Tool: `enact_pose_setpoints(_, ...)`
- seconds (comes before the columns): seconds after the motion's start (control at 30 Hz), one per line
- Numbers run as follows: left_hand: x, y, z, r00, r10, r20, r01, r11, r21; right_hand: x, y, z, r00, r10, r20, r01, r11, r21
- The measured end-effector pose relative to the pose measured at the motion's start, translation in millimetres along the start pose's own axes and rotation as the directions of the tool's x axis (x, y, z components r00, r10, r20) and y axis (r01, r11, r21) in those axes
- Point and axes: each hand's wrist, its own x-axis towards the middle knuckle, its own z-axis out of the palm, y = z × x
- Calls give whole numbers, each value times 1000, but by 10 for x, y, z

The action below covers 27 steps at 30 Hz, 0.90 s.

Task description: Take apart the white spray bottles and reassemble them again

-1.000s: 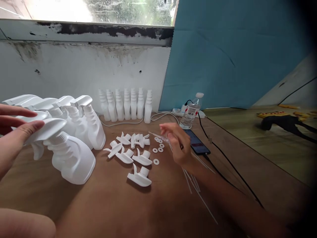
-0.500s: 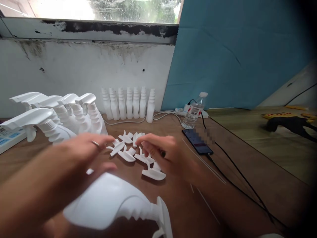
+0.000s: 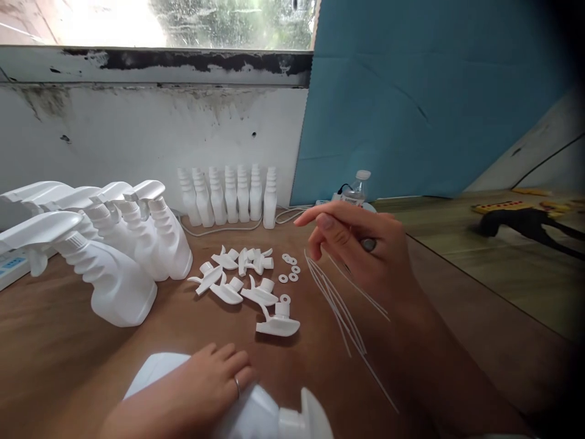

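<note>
A white spray bottle (image 3: pixel 256 407) lies on its side at the near edge, its trigger head to the right. My left hand (image 3: pixel 201 384), with a ring, is wrapped over the bottle's body. My right hand (image 3: pixel 365 244) hovers over the right part of the table, thumb and fingers drawn together; anything between them is hidden. Below and left of it lie thin white tubes (image 3: pixel 338 305). Several small white rings (image 3: pixel 294 277) sit left of the tubes. Several loose white trigger heads (image 3: pixel 278 325) are scattered in the middle.
Assembled spray bottles (image 3: pixel 121 283) stand at the left. Small white bottles (image 3: pixel 231 198) line the wall, with a cable by them. A clear plastic bottle (image 3: pixel 361 180) is partly hidden behind my right hand. A black object (image 3: pixel 516 225) lies far right.
My left hand has come down onto the lying bottle. My right hand has moved right, away from the trigger heads, and uncovers the small rings. The view has shifted slightly.
</note>
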Motion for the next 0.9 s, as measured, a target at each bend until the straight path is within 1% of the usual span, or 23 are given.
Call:
enact_pose_setpoints(0.03,3,4,-158,998,18,-58,-23,997,-75,16,1,-44,1000,16,16,-17,1000,21)
enact_pose_setpoints(0.07,13,13,-320,991,-11,-135,-11,986,-164,32,7,-87,998,35,43,-36,998,41)
enact_pose_setpoints(0.1,33,27,-476,974,-37,-224,-22,967,-256,48,17,-129,996,52,73,-57,997,61)
enact_pose_setpoints(0.17,111,58,-738,922,-54,-383,-115,907,-404,78,52,-204,986,83,144,-99,989,109)
enact_pose_setpoints(0.2,170,72,-835,897,-58,-438,-170,871,-462,90,76,-236,980,92,177,-118,982,147)
enact_pose_setpoints(0.27,322,97,-957,859,-72,-507,-260,792,-552,107,127,-286,965,93,246,-155,956,249)
enact_pose_setpoints(0.33,496,122,-997,838,-105,-536,-307,721,-621,116,167,-309,946,87,311,-198,918,343)
enact_pose_setpoints(0.4,663,158,-983,820,-148,-553,-328,669,-666,120,179,-295,934,95,346,-235,890,390)
enact_pose_setpoints(0.47,797,204,-941,817,-198,-542,-313,637,-704,121,161,-244,943,137,304,-254,885,389)
enact_pose_setpoints(0.57,925,263,-859,815,-289,-502,-250,606,-755,117,106,-141,961,229,158,-270,900,342)
enact_pose_setpoints(0.6,951,270,-832,801,-323,-505,-238,602,-762,113,88,-112,960,250,128,-279,903,327)
enact_pose_setpoints(0.63,971,270,-808,777,-354,-521,-237,602,-763,108,75,-90,958,264,115,-287,903,320)
enact_pose_setpoints(0.7,992,247,-774,721,-396,-569,-263,603,-753,94,65,-70,952,280,123,-305,897,321)
enact_pose_setpoints(0.73,994,228,-767,706,-404,-582,-281,594,-754,87,68,-71,950,284,130,-312,892,328)
enact_pose_setpoints(0.77,990,207,-768,700,-408,-586,-299,577,-760,80,76,-77,948,288,132,-316,886,338)
enact_pose_setpoints(0.8,980,185,-777,708,-404,-579,-312,557,-770,75,89,-88,947,291,137,-321,879,353)
enact_pose_setpoints(0.9,922,132,-835,774,-335,-538,-320,526,-788,70,141,-130,943,270,194,-329,840,430)
